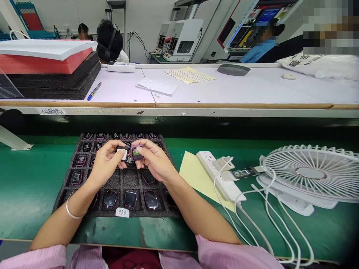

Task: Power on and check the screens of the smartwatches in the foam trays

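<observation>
My left hand (106,161) is closed on a small dark-edged piece with a white face (122,154), perhaps another watch body; its exact kind is unclear. Close beside it, my right hand (157,161) grips a purple-framed smartwatch (135,154) without a strap, its screen lit partly green. The right thumb lies at the screen's edge. Both hands are above a black foam tray (129,182), whose square pockets hold several strapless smartwatches, such as the dark-screened watch (130,199) near the front. Some pockets are hidden under my hands and forearms.
A white label (122,212) reading 030 sits at the tray's front edge. To the right are yellow paper (187,172), a power strip (209,164), loose white cables and a white fan (311,173). A raised shelf (196,95) runs behind, carrying foam sheets (56,82) and a pen (94,91).
</observation>
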Available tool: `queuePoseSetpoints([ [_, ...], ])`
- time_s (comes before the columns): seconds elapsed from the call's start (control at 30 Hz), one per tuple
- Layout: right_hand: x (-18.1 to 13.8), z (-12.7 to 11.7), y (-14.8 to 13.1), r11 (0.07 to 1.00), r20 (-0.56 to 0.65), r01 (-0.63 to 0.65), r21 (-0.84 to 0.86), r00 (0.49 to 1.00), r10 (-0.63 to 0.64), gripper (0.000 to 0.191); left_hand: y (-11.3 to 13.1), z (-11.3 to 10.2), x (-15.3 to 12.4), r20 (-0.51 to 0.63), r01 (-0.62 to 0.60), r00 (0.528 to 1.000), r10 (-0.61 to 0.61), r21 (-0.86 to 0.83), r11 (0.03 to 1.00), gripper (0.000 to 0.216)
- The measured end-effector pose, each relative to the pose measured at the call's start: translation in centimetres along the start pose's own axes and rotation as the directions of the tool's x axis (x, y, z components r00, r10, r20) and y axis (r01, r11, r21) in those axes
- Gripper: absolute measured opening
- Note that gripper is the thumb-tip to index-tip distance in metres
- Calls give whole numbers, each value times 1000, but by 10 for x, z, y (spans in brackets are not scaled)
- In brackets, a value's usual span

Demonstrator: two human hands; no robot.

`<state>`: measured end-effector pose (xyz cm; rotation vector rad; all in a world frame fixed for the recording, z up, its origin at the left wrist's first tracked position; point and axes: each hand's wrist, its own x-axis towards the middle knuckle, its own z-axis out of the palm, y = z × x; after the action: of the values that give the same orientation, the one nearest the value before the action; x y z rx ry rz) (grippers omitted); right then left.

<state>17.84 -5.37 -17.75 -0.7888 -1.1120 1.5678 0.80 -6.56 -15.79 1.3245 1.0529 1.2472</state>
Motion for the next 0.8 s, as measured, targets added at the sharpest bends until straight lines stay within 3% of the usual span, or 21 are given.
queuePoseSetpoints([
  [0.53,0,-1,-1,1000,20,-6,29,1000,5,28,-2,0,1,2,5,1000,-4,-39,999,30],
  [0.8,-2,2,-2,999,36,28,-15,999,-27,39,0,-1,1,-16,4,1000,-5,-51,999,29],
])
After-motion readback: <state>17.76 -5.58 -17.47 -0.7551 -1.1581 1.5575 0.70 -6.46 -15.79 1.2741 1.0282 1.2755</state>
